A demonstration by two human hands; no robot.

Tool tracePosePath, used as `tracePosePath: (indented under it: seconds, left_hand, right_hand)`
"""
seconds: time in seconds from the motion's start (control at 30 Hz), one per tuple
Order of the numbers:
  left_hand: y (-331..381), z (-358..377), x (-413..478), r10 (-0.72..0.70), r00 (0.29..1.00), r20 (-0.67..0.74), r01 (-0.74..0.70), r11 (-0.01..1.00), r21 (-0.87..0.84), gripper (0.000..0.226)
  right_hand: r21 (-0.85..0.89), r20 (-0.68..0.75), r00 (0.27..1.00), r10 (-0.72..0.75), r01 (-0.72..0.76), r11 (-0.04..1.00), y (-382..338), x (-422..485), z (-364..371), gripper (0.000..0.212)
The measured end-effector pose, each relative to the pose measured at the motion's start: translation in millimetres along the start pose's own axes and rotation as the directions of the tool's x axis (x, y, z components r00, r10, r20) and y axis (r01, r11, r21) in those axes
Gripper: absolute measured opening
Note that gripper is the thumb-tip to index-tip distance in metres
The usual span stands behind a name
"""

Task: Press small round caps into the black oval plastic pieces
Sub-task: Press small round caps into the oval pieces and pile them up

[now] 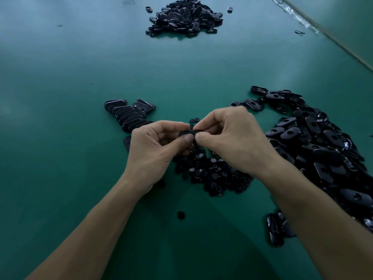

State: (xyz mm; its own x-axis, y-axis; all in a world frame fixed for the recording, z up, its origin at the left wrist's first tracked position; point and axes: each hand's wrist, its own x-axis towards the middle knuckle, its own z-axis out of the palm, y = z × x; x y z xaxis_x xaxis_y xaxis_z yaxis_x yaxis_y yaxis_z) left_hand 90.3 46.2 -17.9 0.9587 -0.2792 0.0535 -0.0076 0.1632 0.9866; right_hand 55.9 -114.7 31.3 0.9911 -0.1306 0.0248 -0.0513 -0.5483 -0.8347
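While a single black oval plastic piece is held just above the green table, it is pinched from both ends. Its left end is gripped between the thumb and curled fingers of the left hand, and its right end between the thumb and forefinger of the right hand. Its long axis is laid roughly left to right, bridging the two hands, so neither hand can be called the nearer. Only a narrow strip of the piece is exposed between the thumbs. Whether a cap is already seated in its hole cannot be told, since that spot is covered by fingertips.

The pressing is judged to be the step in hand. It would be made squarely across the long axis, at the middle of the piece, where both thumbs already meet.

The heap of small round black caps is spread on the table directly below the hands, mostly under the right wrist, so the next cap is judged to fall to the right hand. A large pile of holed black oval pieces lies just right of that hand. A neat overlapped row of black oval pieces is set beyond the left hand. A further heap of black pieces is seen at the far side of the table.

No brand, label or legible writing can be made out on any part.
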Motion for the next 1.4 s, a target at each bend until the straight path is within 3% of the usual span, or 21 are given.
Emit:
tracePosePath:
  seconds: [0.27,0.4,0.6,0.73,0.8,1.1,1.27,1.4]
  left_hand:
    - [0.6,-0.5,0.0,0.036,0.998,-0.042,-0.035,0.999,0.032,0.018]
    - [-2.5,-4.5,1.2,0.183,0.978,-0.097,-0.156,0.960,0.233,0.025]
    - [1.6,-23.4,10.7,0.394,0.868,-0.301,-0.203,0.836,0.511,0.020]
    - [3.2,-29.2,12.6,0.435,0.843,-0.316,-0.156,0.760,0.630,0.016]
    - [2.7,-31.3,12.4,0.408,0.857,-0.314,-0.112,0.743,0.659,0.017]
    - [-1.6,-39.6,15.5,0.320,0.895,-0.310,0.016,0.673,0.740,0.018]
    - [-1.2,-39.7,16.5,0.270,0.885,-0.380,0.066,0.735,0.675,0.014]
    - [-3.0,-40.3,16.6,0.278,0.893,-0.354,0.043,0.730,0.682,0.017]
  right_hand:
    - [-0.002,0.044,0.999,-0.011,0.011,1.000,-0.1,-3.2,-4.1,0.013]
    - [-0.152,0.017,1.000,0.025,-0.022,0.988,6.2,-2.3,-11.8,0.016]
    - [-0.554,-0.172,0.976,0.133,-0.208,0.806,34.7,-2.9,-45.8,0.030]
    - [-0.684,-0.239,0.925,0.295,-0.376,0.625,46.1,-7.9,-63.3,0.040]
    - [-0.700,-0.247,0.913,0.324,-0.400,0.592,48.0,-8.8,-67.3,0.039]
    - [-0.615,-0.244,0.925,0.293,-0.381,0.691,48.8,-3.8,-69.8,0.024]
    - [-0.568,-0.224,0.906,0.359,-0.421,0.708,48.2,-0.2,-71.8,0.029]
    - [-0.532,-0.221,0.905,0.363,-0.423,0.734,50.1,2.6,-71.6,0.027]
